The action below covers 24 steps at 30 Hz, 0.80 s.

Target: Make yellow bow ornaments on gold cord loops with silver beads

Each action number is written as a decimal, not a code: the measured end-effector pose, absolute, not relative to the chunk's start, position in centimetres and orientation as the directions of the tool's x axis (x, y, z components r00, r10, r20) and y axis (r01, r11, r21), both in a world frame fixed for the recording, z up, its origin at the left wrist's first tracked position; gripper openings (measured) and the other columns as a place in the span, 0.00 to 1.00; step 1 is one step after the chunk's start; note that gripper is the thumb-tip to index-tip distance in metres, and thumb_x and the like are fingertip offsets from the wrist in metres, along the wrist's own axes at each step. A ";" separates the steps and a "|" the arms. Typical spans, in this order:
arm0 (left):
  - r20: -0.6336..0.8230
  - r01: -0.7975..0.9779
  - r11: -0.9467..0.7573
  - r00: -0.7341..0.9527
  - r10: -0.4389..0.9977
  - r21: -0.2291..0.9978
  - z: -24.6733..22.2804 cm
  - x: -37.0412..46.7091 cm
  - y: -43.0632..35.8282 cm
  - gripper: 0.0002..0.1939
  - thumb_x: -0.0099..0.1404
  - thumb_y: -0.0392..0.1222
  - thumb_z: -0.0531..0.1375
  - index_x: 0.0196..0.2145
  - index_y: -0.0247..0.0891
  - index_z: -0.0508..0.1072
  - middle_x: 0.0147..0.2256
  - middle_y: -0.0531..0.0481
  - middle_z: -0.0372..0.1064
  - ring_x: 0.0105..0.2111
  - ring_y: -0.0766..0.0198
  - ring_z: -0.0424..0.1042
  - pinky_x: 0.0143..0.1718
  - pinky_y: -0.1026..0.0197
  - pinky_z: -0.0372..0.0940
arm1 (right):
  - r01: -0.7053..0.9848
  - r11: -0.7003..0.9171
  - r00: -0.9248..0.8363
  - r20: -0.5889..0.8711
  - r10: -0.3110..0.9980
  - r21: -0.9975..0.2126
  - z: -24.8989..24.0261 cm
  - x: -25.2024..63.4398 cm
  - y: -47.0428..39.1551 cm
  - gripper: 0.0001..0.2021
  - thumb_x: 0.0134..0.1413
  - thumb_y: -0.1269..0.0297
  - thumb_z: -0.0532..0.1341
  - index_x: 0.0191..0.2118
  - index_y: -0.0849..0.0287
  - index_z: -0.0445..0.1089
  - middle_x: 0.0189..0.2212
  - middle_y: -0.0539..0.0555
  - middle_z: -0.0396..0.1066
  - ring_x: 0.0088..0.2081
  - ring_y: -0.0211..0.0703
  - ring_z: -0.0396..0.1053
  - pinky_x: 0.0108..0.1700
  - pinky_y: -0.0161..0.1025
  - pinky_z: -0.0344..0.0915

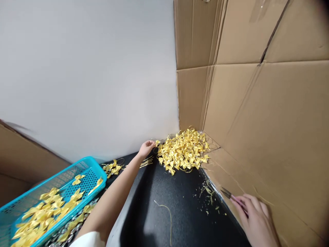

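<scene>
**Left hand pinches a yellow bow beside the heap; right hand grips a pink-handled cutter**

Taking the view as a clock face, the left hand [147, 148] is just off the centre toward 7 o'clock, its fingertips nearly closed on a small yellow bow [157, 142] at the near-left edge of the heap of bows [183, 151]. That heap lies toward 5 o'clock, on the black table [177, 192] against the cardboard [269, 113].

The right hand [257, 216], at 4 o'clock, is curled around the cutter [239, 202], whose dark tips point toward 10 o'clock. Between it and the heap, at 5 o'clock, are scattered trimmings [209, 193]. A loose thin cord [170, 218] lies at 6 o'clock.

At 7 o'clock, gold strips [147, 162] lie near the left wrist; a smaller cluster of bows [112, 168] sits at 8 o'clock, just beside the turquoise basket [88, 161], which holds more bows.
</scene>
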State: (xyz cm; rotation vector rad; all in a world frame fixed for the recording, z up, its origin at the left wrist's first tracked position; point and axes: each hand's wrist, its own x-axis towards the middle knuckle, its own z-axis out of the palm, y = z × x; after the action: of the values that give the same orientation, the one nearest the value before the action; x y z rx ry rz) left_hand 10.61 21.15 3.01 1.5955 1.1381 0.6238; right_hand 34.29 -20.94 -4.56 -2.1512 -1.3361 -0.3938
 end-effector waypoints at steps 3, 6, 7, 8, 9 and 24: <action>-0.194 0.338 0.054 0.397 0.897 0.940 2.4 10.7 21.6 0.18 0.68 0.45 0.59 0.53 0.36 0.68 0.52 0.42 0.68 0.47 0.55 0.72 0.46 0.48 0.70 | 0.882 -0.345 0.467 0.508 0.724 -0.320 -4.7 34.3 -21.0 0.16 0.64 0.52 0.53 0.37 0.56 0.73 0.38 0.59 0.73 0.38 0.52 0.68 0.41 0.47 0.64; -0.231 0.292 0.117 0.396 0.889 0.949 2.1 10.5 22.0 0.18 0.68 0.45 0.59 0.53 0.35 0.68 0.52 0.42 0.68 0.47 0.55 0.72 0.46 0.48 0.70 | 0.877 -0.357 0.478 0.500 0.723 -0.322 -5.0 34.4 -21.1 0.16 0.63 0.51 0.54 0.37 0.56 0.74 0.39 0.59 0.73 0.39 0.52 0.69 0.42 0.47 0.64; -0.234 0.268 0.131 0.402 0.885 0.954 2.1 10.5 22.0 0.18 0.68 0.45 0.59 0.53 0.35 0.68 0.52 0.42 0.68 0.47 0.55 0.72 0.46 0.48 0.70 | 0.875 -0.364 0.481 0.500 0.720 -0.318 -5.1 34.4 -21.1 0.16 0.62 0.50 0.54 0.37 0.55 0.74 0.39 0.59 0.73 0.40 0.53 0.69 0.42 0.47 0.64; -0.231 0.242 0.140 0.410 0.882 0.960 2.2 10.4 22.0 0.18 0.68 0.45 0.59 0.53 0.36 0.68 0.52 0.42 0.68 0.47 0.55 0.72 0.46 0.48 0.70 | 0.873 -0.374 0.486 0.499 0.718 -0.313 -5.2 34.4 -21.1 0.16 0.61 0.50 0.55 0.37 0.55 0.75 0.39 0.59 0.73 0.40 0.53 0.69 0.42 0.48 0.64; -0.224 0.213 0.144 0.420 0.879 0.966 2.3 10.3 21.9 0.18 0.68 0.45 0.59 0.53 0.36 0.68 0.52 0.42 0.68 0.47 0.55 0.72 0.46 0.48 0.70 | 0.872 -0.381 0.489 0.500 0.714 -0.309 -5.2 34.4 -21.2 0.16 0.61 0.50 0.56 0.37 0.55 0.75 0.39 0.59 0.73 0.40 0.53 0.69 0.42 0.48 0.64; 0.267 -0.309 -0.039 0.743 0.614 0.950 10.7 10.7 6.1 0.16 0.54 0.51 0.69 0.31 0.38 0.72 0.31 0.50 0.67 0.32 0.64 0.66 0.36 0.62 0.62 | 0.478 0.515 0.194 0.657 0.728 -0.712 11.9 24.8 -5.2 0.09 0.55 0.65 0.65 0.43 0.57 0.72 0.35 0.53 0.75 0.35 0.41 0.74 0.39 0.39 0.73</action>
State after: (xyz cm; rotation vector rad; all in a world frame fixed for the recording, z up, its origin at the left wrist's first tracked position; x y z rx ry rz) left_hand 10.68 6.07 10.70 1.4274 0.2683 0.7579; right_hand 24.79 -5.23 11.89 -1.1142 -1.4491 0.2392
